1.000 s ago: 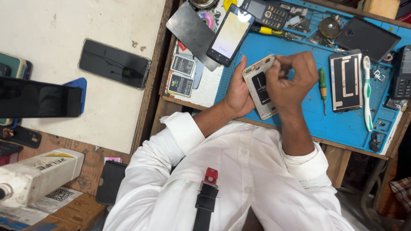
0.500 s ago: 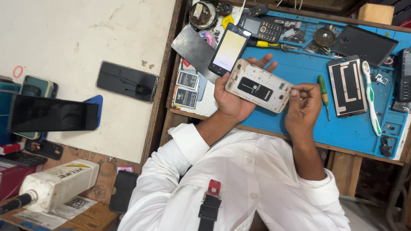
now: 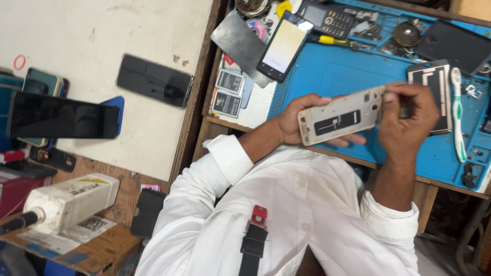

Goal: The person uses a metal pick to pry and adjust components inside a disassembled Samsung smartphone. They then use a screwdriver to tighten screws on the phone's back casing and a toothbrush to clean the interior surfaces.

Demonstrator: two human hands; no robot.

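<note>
Both hands hold an opened gold-coloured phone body (image 3: 341, 116) with a black part showing inside, level above the front edge of the blue work mat (image 3: 337, 76). My left hand (image 3: 295, 120) grips its left end from beneath, fingers wrapped around the far side. My right hand (image 3: 409, 113) pinches the phone's right end. Behind it on the mat lies a phone with a lit pale screen (image 3: 284, 46).
A black frame part (image 3: 436, 87), a white and green toothbrush (image 3: 458, 112), a keypad phone (image 3: 330, 18), a grey plate (image 3: 240, 43) and small batteries (image 3: 228, 91) lie on the bench. Dark phones (image 3: 153, 80) rest on the white board at left. A white bottle (image 3: 69, 202) sits lower left.
The phone body has turned from upright in my hands to lying level, and my right hand has moved from its top edge to its right end.
</note>
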